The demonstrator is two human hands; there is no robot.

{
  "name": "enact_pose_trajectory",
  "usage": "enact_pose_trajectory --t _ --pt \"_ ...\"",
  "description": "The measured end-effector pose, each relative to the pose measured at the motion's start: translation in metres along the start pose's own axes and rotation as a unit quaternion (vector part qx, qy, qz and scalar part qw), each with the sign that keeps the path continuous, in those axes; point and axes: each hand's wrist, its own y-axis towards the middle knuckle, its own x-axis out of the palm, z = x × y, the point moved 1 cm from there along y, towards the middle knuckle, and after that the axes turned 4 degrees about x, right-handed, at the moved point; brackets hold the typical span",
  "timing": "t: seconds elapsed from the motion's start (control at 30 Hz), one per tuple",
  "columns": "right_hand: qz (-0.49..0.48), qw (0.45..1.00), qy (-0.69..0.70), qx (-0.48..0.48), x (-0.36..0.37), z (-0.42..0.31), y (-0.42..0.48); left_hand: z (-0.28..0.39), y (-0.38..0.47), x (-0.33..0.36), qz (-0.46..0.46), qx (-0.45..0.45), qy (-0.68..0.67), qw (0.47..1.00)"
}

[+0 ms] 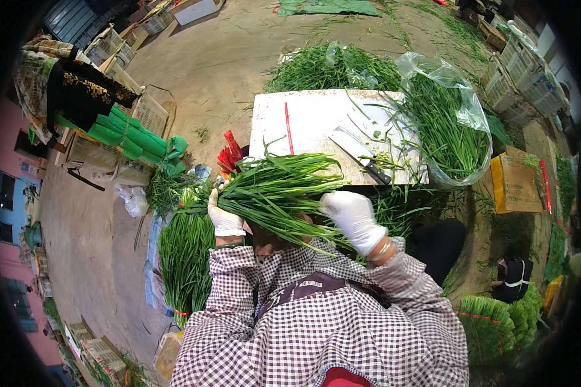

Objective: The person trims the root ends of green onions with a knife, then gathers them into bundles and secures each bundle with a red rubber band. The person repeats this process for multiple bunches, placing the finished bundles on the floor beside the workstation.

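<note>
My gloved left hand (225,217) grips a loose bunch of green chives (281,198) near one end. The bunch lies sideways in front of my chest, its other end fanned out toward the right. Beside that fanned end is my right hand (351,220), white-gloved and slightly blurred, its fingers curled; whether any stems are in it is hidden. Beyond the bunch stands a white board-topped table (302,140). On it lie a cleaver (358,152) with a black handle, a red tie strip (289,128) and scattered chive trimmings (385,157).
Bundled chives (186,261) stand at my left, below red ties (230,152). A heap of greens (334,67) lies behind the table. At its right sits a clear plastic bag (445,121) of chives. A cardboard box (520,181) and banded bundles (486,324) are farther right.
</note>
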Motion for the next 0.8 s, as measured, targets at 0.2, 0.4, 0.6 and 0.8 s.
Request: enact_pose_trajectory --t 0.2,0.4,0.6,0.8 --pt "-0.180 0.900 -0.313 0.245 -0.015 0.171 -0.068 -0.001 -0.003 0.010 -0.007 -0.002 0.090 0.996" --pt "-0.050 0.987 0.122 0.092 -0.023 0.048 -0.025 -0.004 0.000 0.012 -0.079 0.044 0.281 0.955" --pt "0.120 0.983 0.141 -0.005 0.059 0.010 -0.034 0.000 -0.012 0.029 0.048 0.113 0.398 0.909" --pt "0.015 0.981 0.192 -0.010 0.059 0.013 -0.055 -0.011 0.028 0.000 0.065 0.137 0.438 0.886"
